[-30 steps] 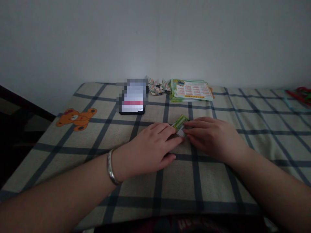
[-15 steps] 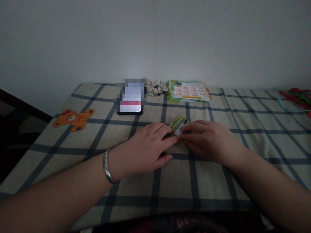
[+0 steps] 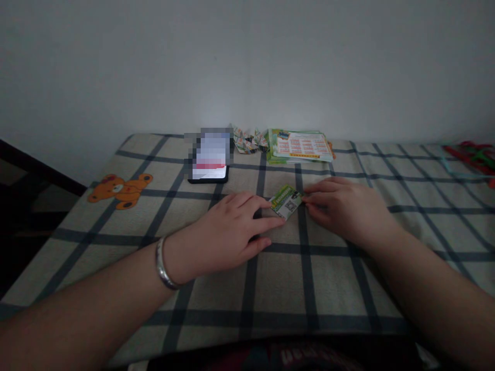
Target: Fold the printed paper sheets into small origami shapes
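Observation:
A small green and white paper piece [image 3: 286,202] with a square printed code lies on the checked cloth between my hands. My left hand [image 3: 228,234], with a silver bangle at the wrist, rests palm down on the cloth; its fingers are apart and two fingertips touch the paper's left and lower edges. On the other side, my right hand [image 3: 344,208] has its fingers pinched together at the paper's right corner. Whatever lies under the right fingertips is hidden.
A lit phone [image 3: 211,157] lies near the wall, beside crumpled printed paper [image 3: 249,140] and a stack of printed sheets [image 3: 299,146]. An orange bear figure [image 3: 120,190] is at the left. Red and green items [image 3: 474,157] lie at the far right.
My right hand has moved right, uncovering more of the paper and its printed code. The left hand has shifted slightly left at the wrist, its fingertips still on the paper.

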`<state>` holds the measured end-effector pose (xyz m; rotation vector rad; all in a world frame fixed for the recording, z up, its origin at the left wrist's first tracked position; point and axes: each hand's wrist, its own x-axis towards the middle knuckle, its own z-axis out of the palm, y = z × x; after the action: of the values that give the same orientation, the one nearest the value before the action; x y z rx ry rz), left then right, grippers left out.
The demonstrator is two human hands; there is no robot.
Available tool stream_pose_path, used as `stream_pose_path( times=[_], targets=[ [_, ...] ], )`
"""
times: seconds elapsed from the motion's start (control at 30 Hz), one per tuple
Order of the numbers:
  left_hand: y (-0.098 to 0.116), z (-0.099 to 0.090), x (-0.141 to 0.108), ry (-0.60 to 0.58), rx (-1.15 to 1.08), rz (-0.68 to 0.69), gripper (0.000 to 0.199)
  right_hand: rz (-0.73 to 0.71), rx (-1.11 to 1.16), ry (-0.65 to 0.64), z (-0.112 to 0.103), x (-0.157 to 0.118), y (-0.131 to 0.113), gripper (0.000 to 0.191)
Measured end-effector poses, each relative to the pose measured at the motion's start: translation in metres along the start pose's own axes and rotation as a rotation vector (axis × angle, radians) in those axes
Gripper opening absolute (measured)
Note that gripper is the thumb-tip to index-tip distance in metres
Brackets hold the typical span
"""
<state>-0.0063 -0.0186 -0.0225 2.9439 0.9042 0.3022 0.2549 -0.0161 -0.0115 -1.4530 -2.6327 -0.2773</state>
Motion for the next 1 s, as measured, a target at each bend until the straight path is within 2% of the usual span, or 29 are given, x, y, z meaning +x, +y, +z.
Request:
stream_pose_path(
  times=[0.27, 0.5, 0.63, 0.8, 1.0],
  targets=[
    [-0.021, 0.001, 0.004, 0.057, -0.034, 0.069, 0.027, 0.117, -0.049, 0.101, 0.009, 0.001, -0.005, 0.032],
    [-0.021, 0.004, 0.005, 0.092, -0.060, 0.024, 0.022, -0.004, 0.190, 0.144, 0.018, 0.008, -0.012, 0.067],
    [-0.022, 0.004, 0.005, 0.121, -0.089, -0.016, 0.020, -0.042, 0.373, 0.132, 0.024, 0.008, -0.010, 0.077],
    [-0.022, 0.004, 0.006, 0.113, -0.134, -0.060, 0.020, 0.009, 0.616, 0.131, 0.029, 0.006, -0.006, 0.089],
    [-0.022, 0.004, 0.004, 0.128, -0.176, -0.090, 0.023, -0.011, 0.674, 0.129, 0.029, 0.005, -0.009, 0.093]
  ],
)
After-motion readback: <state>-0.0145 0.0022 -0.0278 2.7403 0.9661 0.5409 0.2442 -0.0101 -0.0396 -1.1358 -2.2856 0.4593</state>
